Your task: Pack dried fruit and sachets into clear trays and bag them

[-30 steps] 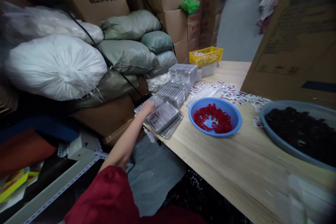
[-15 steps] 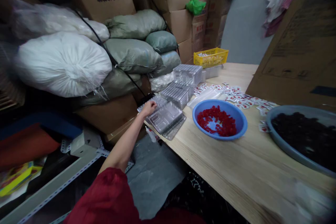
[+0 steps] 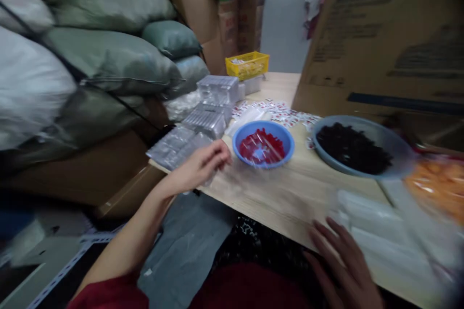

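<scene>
My left hand (image 3: 210, 160) is closed, thumb and fingers pinching the edge of a clear plastic tray (image 3: 250, 174). The tray is blurred and nearly invisible; its glare streaks cross the blue bowl (image 3: 235, 147) of red pieces (image 3: 266, 142) behind it. Beside that hand, on the left, lie more clear compartment trays (image 3: 170, 147). My right hand (image 3: 342, 265) hovers at the table's front edge, blurred, its fingers apart and nothing seen in them. Nearest to it are clear plastic bags or wraps (image 3: 377, 217) on the table (image 3: 290, 193).
A larger bowl (image 3: 398, 154) of dark pieces stands right of the blue one. Small printed packets (image 3: 286, 113) are scattered behind. Farther back are stacked clear trays (image 3: 217, 89), a yellow basket (image 3: 266, 63) and a big carton (image 3: 362, 43). Orange pieces (image 3: 435, 183) lie at the right.
My left hand has come away from the tray stack, moving right with a clear tray. My right hand has entered at the lower right. The view has turned rightward.
</scene>
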Available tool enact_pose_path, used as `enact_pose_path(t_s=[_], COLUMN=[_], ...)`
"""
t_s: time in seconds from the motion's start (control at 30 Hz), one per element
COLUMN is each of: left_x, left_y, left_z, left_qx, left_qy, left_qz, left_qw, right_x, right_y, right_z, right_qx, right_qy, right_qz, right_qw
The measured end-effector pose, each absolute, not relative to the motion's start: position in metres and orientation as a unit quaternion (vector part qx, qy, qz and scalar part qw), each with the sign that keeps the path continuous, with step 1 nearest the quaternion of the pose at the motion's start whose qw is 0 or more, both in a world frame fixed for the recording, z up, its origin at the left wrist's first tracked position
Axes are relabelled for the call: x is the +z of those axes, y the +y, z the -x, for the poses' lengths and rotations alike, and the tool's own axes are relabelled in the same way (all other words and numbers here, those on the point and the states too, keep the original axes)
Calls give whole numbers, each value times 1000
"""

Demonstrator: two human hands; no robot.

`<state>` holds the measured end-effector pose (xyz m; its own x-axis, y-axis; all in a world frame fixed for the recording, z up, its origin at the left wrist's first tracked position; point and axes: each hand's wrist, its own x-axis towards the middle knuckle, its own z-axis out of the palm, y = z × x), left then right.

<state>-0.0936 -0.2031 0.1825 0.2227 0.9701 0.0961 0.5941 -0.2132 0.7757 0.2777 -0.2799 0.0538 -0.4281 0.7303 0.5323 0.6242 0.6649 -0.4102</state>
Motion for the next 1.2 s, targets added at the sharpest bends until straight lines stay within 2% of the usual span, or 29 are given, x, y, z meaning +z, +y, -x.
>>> enact_pose_path(t_s=[0.1, 0.17, 0.23, 0.3, 0.4, 0.47, 0.57, 0.7, 0.8, 0.87, 0.97, 1.1, 1.2], left_x=[141, 101, 66, 49, 51, 59, 58, 31, 17, 16, 20, 30, 37], left_y=[-177, -154, -135, -124, -110, -90, -43, 3, 10, 5, -4, -20, -36], left_z=[27, -12, -42, -59, -59, -47, -30, -27, -22, -14, 1, 21, 40], left_qx=[139, 52, 14, 29, 133, 187, 144, 79, 68, 70, 114, 227, 308], left_qy=[401, 370, 402, 438, 454, 488, 538, 491, 478, 480, 508, 582, 596], left_qz=[-774, -799, -824, -833, -841, -828, -817, -849, -856, -855, -836, -747, -685], left_qw=[469, 471, 400, 336, 261, 200, 148, 179, 185, 181, 176, 229, 284], right_x=[44, 21, -11, -42, -67, -67, -54, -34, -27, -25, -29, -33, -23], right_y=[-276, -270, -259, -247, -230, -223, -214, -183, -136, -97, -46, -19, -32], right_z=[-250, -236, -231, -233, -237, -234, -223, -229, -254, -267, -262, -226, -220], right_qx=[14, 15, 31, 48, 69, 82, 120, 158, 152, 149, 169, 190, 165], right_qy=[-901, -922, -927, -923, -913, -904, -889, -862, -794, -761, -761, -790, -791], right_qz=[312, 289, 299, 319, 348, 371, 397, 406, 473, 511, 525, 521, 524], right_qw=[301, 257, 226, 210, 203, 196, 195, 257, 350, 370, 341, 261, 269])
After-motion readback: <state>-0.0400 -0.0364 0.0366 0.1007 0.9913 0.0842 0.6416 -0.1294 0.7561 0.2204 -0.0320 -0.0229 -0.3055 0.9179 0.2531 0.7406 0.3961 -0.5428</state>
